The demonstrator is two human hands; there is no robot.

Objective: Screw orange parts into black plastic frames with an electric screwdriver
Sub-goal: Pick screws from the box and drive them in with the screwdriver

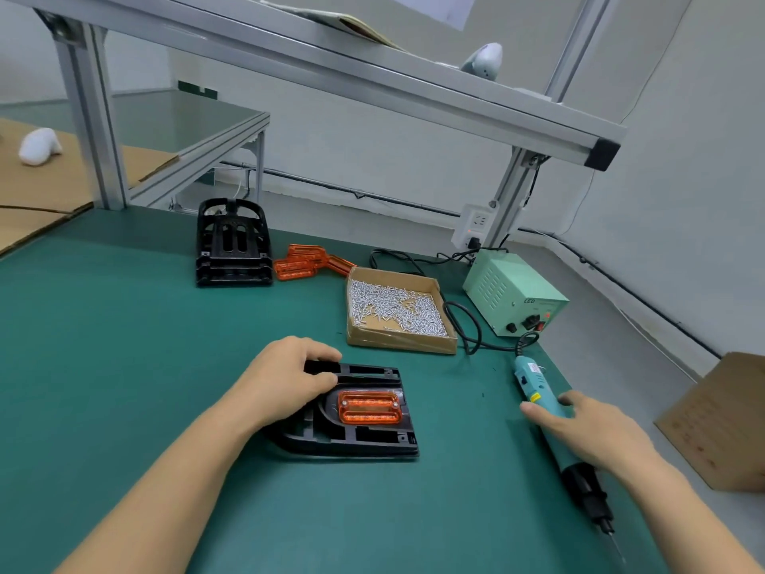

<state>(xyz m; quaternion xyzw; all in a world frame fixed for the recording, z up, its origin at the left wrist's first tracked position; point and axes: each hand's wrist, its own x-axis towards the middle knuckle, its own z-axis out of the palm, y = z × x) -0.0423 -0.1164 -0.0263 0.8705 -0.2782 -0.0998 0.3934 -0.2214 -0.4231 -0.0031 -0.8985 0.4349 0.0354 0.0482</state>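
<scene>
Lying nearest the person, the electric screwdriver (550,412) is resting on the green counter (124,345), well to the right of the black frame (352,424), its bit pointing toward the person. The right hand (592,428) is draped over its teal body, fingers loosely curled over it but not clearly clamped; whether this grip is taking the tool up or letting it go cannot be told. The left hand (285,379) is pressing on the frame's left upper corner, fingers closed over its edge, pinning it flat. An orange part (369,407) is sitting in the frame's recess, with screw heads seemingly showing at its two upper corners. Judging by that, this piece is partly or fully fastened. Just beyond the frame, the cardboard tray of screws (397,310) is waiting; any further screw calls for one from there. Farther off, beyond the frame, spare black frames (234,242) and loose orange parts (308,263) are lying.
</scene>
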